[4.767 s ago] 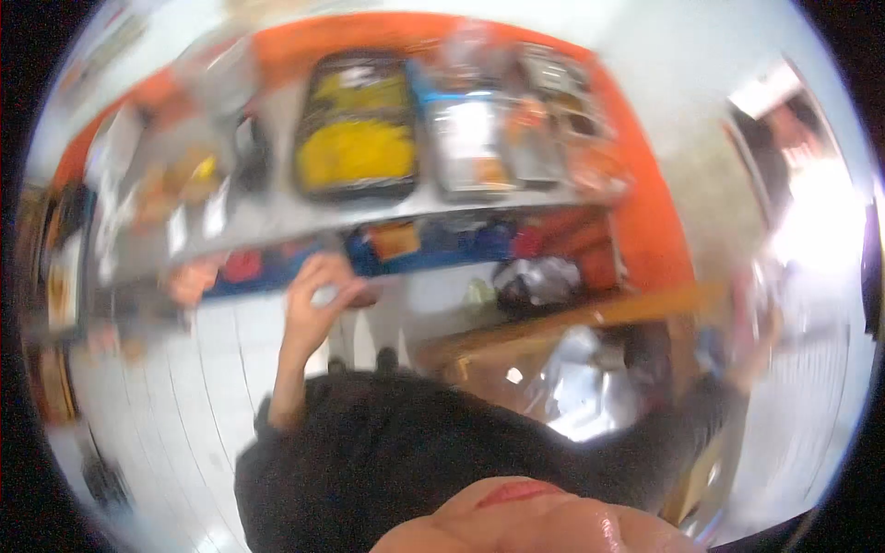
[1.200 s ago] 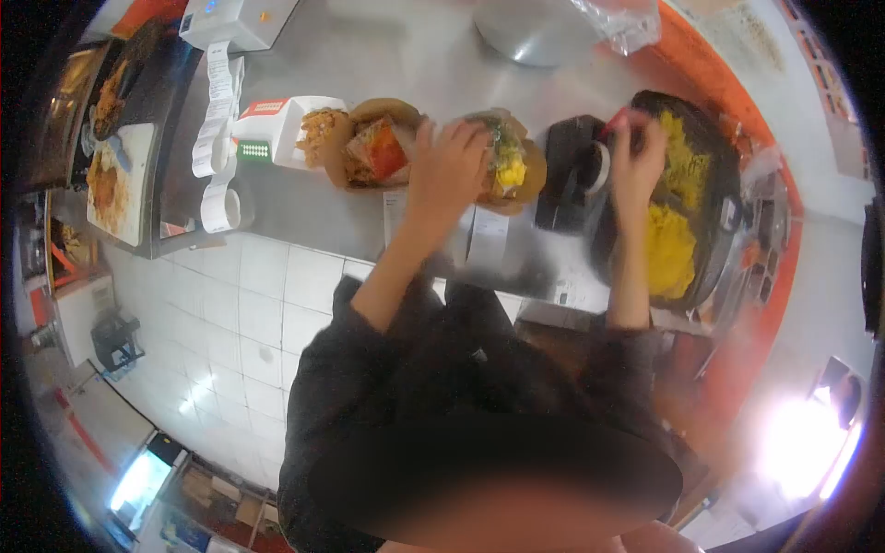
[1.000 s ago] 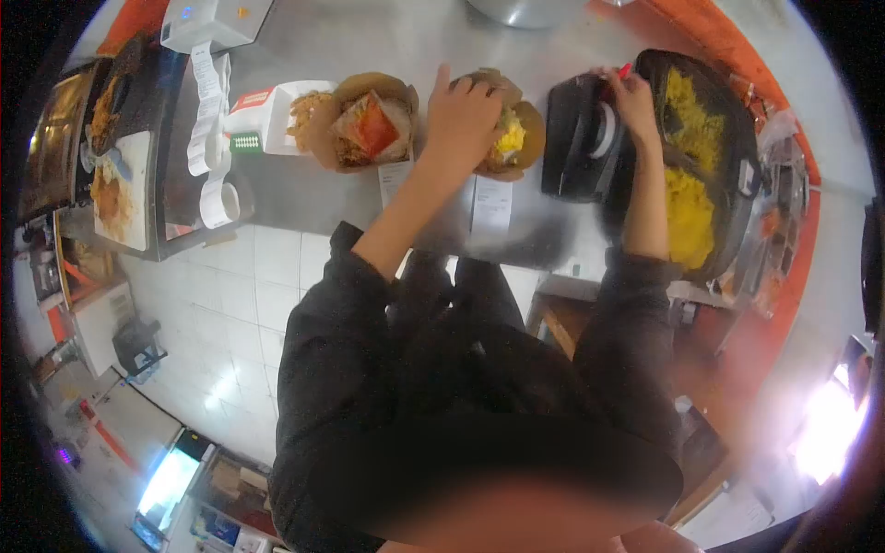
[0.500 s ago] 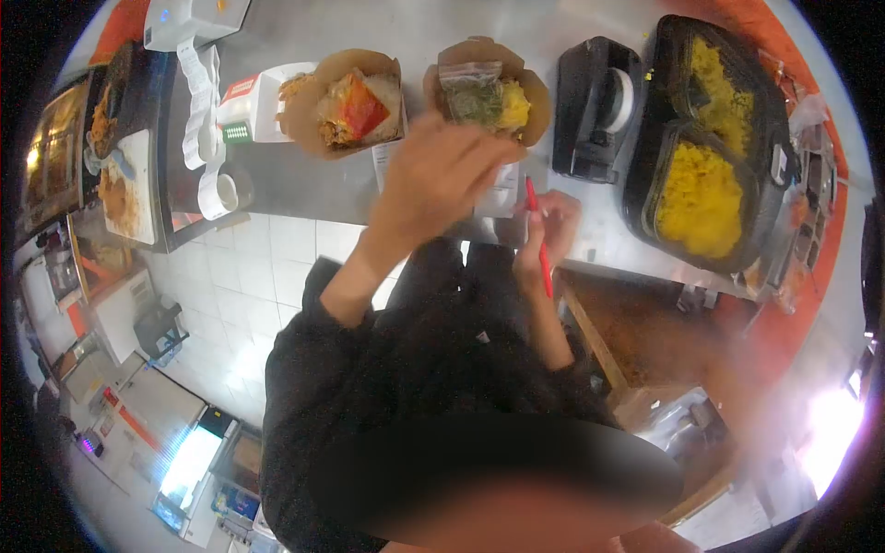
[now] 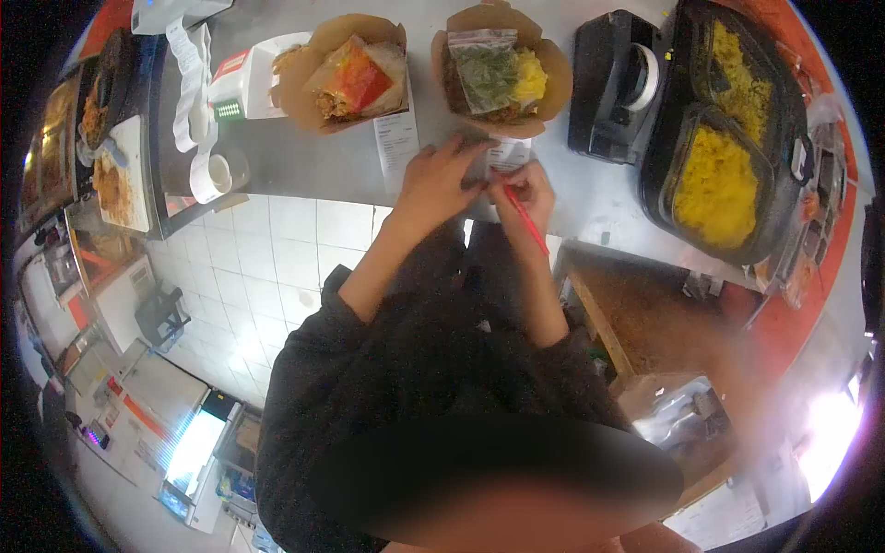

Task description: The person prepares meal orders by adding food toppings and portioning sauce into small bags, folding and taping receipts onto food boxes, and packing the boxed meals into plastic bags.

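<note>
My right hand [image 5: 525, 195] is closed around a red pen [image 5: 527, 221], its upper end slanting down toward me. The pen's tip is by a printed receipt [image 5: 510, 153] on the counter. My left hand [image 5: 444, 177] lies at the receipt's left side, fingers spread and lowered onto it or the metal beside it. Just beyond stands an open cardboard food box [image 5: 544, 109] with yellow rice and a zip bag of green leaves [image 5: 486, 72]. To its left, another open box [image 5: 304, 97] holds food under a red-and-orange sachet [image 5: 355, 81], with a second receipt [image 5: 398, 146] partly beneath it.
A black tape dispenser [image 5: 599, 111] stands right of the boxes. Beside it are black containers of yellow rice [image 5: 717, 189]. At left are a white-and-red carton [image 5: 241, 83] and a curling paper roll [image 5: 214, 177]. The metal counter's [image 5: 318, 170] front edge runs near my wrists.
My left hand has come down from in front of the food box toward the counter edge. My right hand, with the pen, has moved left to the receipt. The view has shifted slightly.
</note>
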The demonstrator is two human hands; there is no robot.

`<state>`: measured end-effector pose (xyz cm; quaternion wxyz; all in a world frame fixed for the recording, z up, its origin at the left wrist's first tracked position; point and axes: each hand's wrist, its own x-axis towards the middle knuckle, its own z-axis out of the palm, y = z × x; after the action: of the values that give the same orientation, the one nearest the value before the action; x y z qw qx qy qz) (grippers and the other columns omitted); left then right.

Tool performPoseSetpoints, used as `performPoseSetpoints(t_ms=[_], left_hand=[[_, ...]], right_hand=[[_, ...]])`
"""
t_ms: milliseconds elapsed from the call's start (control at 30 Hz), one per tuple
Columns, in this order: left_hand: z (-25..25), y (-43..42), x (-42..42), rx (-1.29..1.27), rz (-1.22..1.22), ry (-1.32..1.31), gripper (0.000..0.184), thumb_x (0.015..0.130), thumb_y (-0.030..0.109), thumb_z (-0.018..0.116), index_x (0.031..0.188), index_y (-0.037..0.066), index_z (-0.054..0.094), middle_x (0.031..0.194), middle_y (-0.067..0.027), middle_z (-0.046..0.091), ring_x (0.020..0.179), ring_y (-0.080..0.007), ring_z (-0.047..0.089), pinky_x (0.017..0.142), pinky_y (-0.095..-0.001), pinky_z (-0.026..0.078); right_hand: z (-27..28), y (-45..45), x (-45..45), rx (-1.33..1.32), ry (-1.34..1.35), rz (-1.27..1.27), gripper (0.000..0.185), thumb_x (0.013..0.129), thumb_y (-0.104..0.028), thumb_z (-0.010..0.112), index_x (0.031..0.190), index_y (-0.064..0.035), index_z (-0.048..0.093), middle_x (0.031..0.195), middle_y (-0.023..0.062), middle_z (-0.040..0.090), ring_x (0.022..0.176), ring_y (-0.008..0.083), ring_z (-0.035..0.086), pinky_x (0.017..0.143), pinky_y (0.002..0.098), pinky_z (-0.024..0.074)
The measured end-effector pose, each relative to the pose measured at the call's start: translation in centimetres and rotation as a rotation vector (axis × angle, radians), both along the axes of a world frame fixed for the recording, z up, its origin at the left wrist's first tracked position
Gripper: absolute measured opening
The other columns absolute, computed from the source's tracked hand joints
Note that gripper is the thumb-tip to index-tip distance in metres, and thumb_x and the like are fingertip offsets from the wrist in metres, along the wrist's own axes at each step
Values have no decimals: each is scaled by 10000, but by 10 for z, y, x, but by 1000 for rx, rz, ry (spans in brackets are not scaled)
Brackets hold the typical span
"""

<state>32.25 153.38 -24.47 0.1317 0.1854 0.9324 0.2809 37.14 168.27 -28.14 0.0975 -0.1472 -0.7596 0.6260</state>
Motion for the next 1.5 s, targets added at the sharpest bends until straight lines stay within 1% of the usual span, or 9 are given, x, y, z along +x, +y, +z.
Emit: performPoseSetpoints(t_ms=[367,633,767,833,1000,1233,1300,1433,1500], left_hand=[[-11,-3,5,38,6,86,543,710,292,701,1228,233,549,1166,-145,542,891,-375,559,804,-429,474],[-10,-2,-1,88,-7,20,531,721,266,695,1229,239,545,1141,-130,537,935,-375,551,816,-430,464],[0,-2,1,62,22,-75,512,731,251,690,1222,246,547,1095,-122,536,969,-356,545,842,-436,447],[-5,-3,3,58,20,-111,511,749,255,677,1237,214,530,1106,-123,534,986,-344,542,879,-443,425],[-1,-32,12,195,109,-30,442,823,237,605,1246,147,516,1119,-118,546,1004,-340,536,861,-444,418],[6,-112,5,0,288,90,492,741,234,680,1214,173,555,1173,-104,515,1068,-285,501,842,-394,352],[3,-119,3,-6,243,97,533,712,246,701,1220,178,552,1195,-105,499,1092,-282,486,854,-390,328],[-6,-123,4,77,260,41,586,663,261,741,1218,182,570,1208,-118,493,1155,-256,429,890,-398,292],[-8,-126,2,100,263,41,589,658,269,743,1217,191,572,1222,-120,485,1164,-258,422,891,-401,291]], right_hand=[[9,16,1,-229,-88,94,218,757,13,690,667,-6,493,691,29,480,594,78,478,505,208,387],[-3,27,3,-38,-54,234,200,749,39,664,666,11,484,728,46,468,589,90,476,548,221,407],[9,28,2,-342,-63,201,198,751,34,659,659,-8,489,725,52,487,629,103,506,560,229,437],[8,32,5,16,-71,209,205,773,32,654,654,-8,491,751,61,507,644,104,520,599,233,476],[30,-26,-2,-134,46,73,182,776,13,692,824,-30,522,984,94,507,789,132,545,666,230,467],[8,-103,-37,-337,-123,278,182,753,10,679,768,-16,500,808,65,504,678,135,563,587,243,486],[1,-109,-38,5,17,202,203,795,39,645,800,-18,451,746,70,550,646,127,604,543,236,495],[-10,-110,-43,72,130,426,196,754,24,680,750,-6,486,740,64,552,650,119,604,531,225,489],[-3,-114,-43,69,-1,277,192,696,18,705,677,-7,516,710,77,516,624,186,540,550,279,447]])
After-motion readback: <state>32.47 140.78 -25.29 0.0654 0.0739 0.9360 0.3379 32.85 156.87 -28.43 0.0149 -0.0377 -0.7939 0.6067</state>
